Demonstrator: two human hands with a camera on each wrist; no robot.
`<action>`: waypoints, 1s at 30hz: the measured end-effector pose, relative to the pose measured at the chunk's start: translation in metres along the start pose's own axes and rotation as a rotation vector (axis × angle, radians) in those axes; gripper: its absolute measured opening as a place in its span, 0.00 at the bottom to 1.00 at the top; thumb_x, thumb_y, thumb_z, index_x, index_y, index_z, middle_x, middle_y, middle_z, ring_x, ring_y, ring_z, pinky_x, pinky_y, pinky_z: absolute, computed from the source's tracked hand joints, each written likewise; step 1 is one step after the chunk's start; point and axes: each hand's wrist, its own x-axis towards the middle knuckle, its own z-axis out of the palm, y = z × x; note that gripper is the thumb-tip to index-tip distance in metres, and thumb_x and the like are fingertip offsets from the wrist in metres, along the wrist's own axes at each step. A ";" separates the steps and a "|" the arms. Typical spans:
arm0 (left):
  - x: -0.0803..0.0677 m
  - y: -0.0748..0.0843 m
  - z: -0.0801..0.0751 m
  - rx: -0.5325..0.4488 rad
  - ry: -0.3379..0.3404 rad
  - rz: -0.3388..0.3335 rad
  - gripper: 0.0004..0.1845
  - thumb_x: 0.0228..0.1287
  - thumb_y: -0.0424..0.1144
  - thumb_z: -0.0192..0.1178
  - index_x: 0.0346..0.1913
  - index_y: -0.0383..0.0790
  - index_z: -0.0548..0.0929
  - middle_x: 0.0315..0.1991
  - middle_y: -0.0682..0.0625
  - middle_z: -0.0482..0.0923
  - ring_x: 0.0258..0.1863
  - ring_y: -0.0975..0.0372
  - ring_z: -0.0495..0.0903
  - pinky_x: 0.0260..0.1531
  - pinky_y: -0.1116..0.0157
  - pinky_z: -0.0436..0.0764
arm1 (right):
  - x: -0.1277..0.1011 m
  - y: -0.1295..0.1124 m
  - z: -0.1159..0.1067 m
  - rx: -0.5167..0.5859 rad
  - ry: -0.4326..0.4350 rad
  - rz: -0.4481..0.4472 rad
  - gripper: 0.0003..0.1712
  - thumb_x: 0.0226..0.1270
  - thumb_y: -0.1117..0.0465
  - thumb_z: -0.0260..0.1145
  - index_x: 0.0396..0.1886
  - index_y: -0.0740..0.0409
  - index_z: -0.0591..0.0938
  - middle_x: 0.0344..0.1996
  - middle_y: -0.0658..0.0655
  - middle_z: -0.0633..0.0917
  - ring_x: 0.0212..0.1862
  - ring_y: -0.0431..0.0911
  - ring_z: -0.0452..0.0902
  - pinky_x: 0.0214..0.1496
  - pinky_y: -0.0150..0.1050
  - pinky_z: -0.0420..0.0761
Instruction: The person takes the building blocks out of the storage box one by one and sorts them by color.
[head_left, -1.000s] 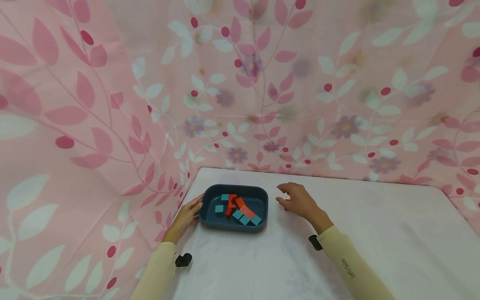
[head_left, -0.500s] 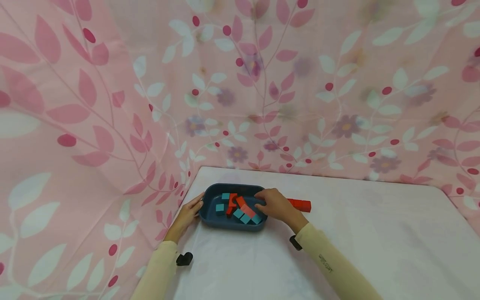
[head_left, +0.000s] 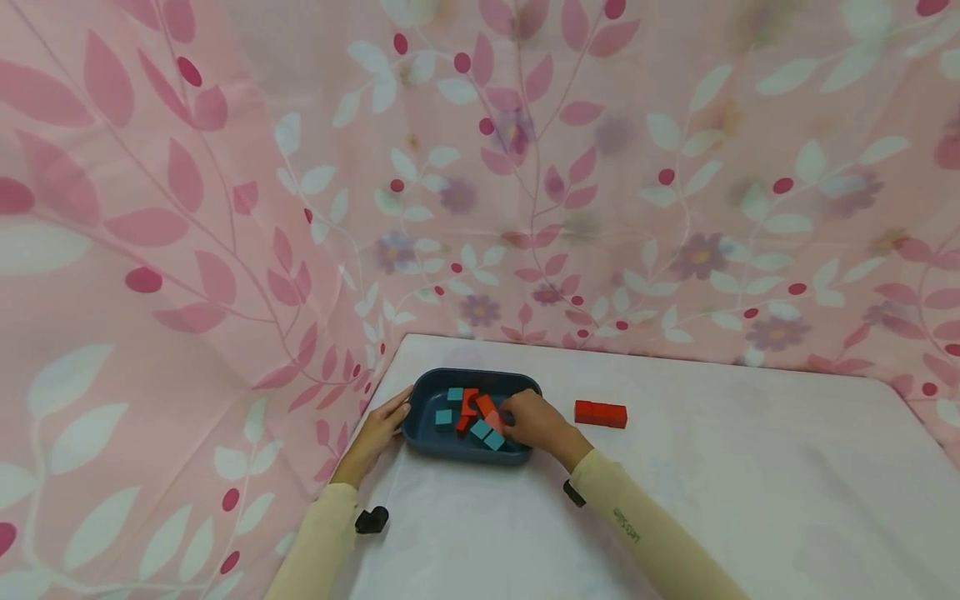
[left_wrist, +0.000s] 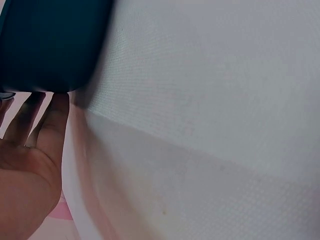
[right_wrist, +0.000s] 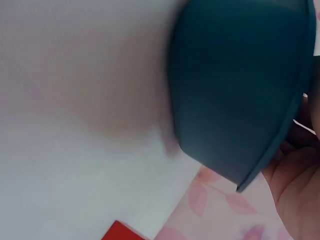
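Blocks in two colours, blue-green (head_left: 444, 417) and red (head_left: 486, 406), lie loosely on the floor of a dark blue tray (head_left: 465, 454). One red block has a curved cut-out and lies near the middle; a paler red block (head_left: 495, 422) lies close to the right hand (head_left: 536, 421). Two blue-green blocks lie side by side toward the front wall, and two more lie toward the left end.

The right hand reaches over the right end of the tray with its fingers bent down among the blocks. The fingertips are partly hidden; whether they grasp a block cannot be told. The left hand (head_left: 380, 435) rests against the left end of the tray, fingers extended and touching the outer wall; it is not clenched.

A row of red blocks (head_left: 601, 414) lies outside the tray, to its right and apart from it. Tray and row both rest on a counter (head_left: 750, 467) covered in white. Each wrist carries a black device (head_left: 371, 520) beside a pale yellow sleeve (head_left: 315, 533). Pink cloth (head_left: 555, 200) with printed leaves and flowers hangs behind the counter and at its left.
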 end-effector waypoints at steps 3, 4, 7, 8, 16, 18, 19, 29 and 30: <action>0.001 0.000 0.001 0.004 0.011 0.000 0.25 0.76 0.43 0.51 0.73 0.52 0.66 0.73 0.42 0.59 0.67 0.47 0.64 0.60 0.46 0.68 | 0.001 -0.001 0.003 0.009 0.004 0.004 0.11 0.59 0.63 0.73 0.40 0.61 0.87 0.27 0.51 0.83 0.29 0.43 0.73 0.35 0.34 0.80; 0.002 0.000 0.001 0.007 0.011 0.001 0.25 0.76 0.43 0.51 0.73 0.53 0.67 0.73 0.42 0.59 0.67 0.47 0.64 0.60 0.46 0.68 | 0.001 -0.001 0.004 0.015 0.003 0.010 0.10 0.58 0.64 0.73 0.40 0.61 0.87 0.25 0.50 0.82 0.28 0.42 0.73 0.33 0.33 0.79; 0.003 0.001 0.001 0.001 0.010 -0.002 0.24 0.76 0.43 0.51 0.73 0.54 0.67 0.73 0.43 0.59 0.67 0.48 0.64 0.60 0.47 0.68 | 0.003 -0.003 0.007 0.018 0.004 0.039 0.09 0.57 0.64 0.74 0.38 0.61 0.87 0.23 0.50 0.80 0.27 0.43 0.72 0.30 0.32 0.77; 0.003 0.001 0.001 0.001 0.010 -0.002 0.24 0.76 0.42 0.50 0.73 0.54 0.67 0.73 0.43 0.59 0.67 0.48 0.64 0.60 0.47 0.68 | 0.004 -0.003 0.008 0.025 0.002 0.057 0.09 0.56 0.64 0.74 0.37 0.61 0.87 0.22 0.50 0.79 0.26 0.43 0.72 0.29 0.32 0.77; -0.001 0.003 0.004 0.001 0.016 -0.019 0.25 0.76 0.42 0.50 0.73 0.53 0.67 0.73 0.42 0.58 0.68 0.47 0.63 0.61 0.45 0.66 | 0.007 -0.009 0.014 0.001 0.021 0.172 0.11 0.55 0.62 0.75 0.36 0.62 0.86 0.22 0.49 0.79 0.28 0.45 0.73 0.33 0.35 0.80; -0.001 0.003 0.004 0.005 0.015 -0.019 0.25 0.76 0.42 0.50 0.73 0.54 0.66 0.73 0.42 0.58 0.68 0.46 0.63 0.61 0.45 0.66 | 0.006 -0.010 0.014 -0.008 0.036 0.170 0.10 0.55 0.63 0.75 0.36 0.63 0.86 0.22 0.50 0.79 0.27 0.45 0.73 0.34 0.36 0.81; -0.001 0.002 0.004 -0.002 0.019 -0.023 0.24 0.76 0.42 0.50 0.73 0.54 0.67 0.73 0.43 0.59 0.68 0.47 0.63 0.61 0.46 0.66 | 0.006 -0.010 0.015 -0.010 0.045 0.167 0.10 0.55 0.64 0.75 0.36 0.63 0.86 0.22 0.50 0.79 0.27 0.45 0.73 0.35 0.36 0.81; 0.002 -0.002 0.000 0.028 0.030 -0.017 0.24 0.76 0.43 0.50 0.73 0.54 0.67 0.73 0.42 0.59 0.67 0.47 0.65 0.60 0.47 0.68 | 0.005 -0.009 0.018 0.022 0.081 0.140 0.12 0.57 0.64 0.73 0.41 0.62 0.87 0.28 0.50 0.81 0.31 0.44 0.73 0.37 0.36 0.79; 0.001 -0.002 0.000 0.027 0.030 -0.018 0.24 0.76 0.43 0.50 0.73 0.55 0.67 0.73 0.42 0.59 0.67 0.47 0.65 0.60 0.47 0.68 | 0.005 -0.009 0.017 0.023 0.083 0.137 0.13 0.57 0.64 0.73 0.43 0.62 0.87 0.29 0.50 0.81 0.32 0.44 0.73 0.39 0.37 0.80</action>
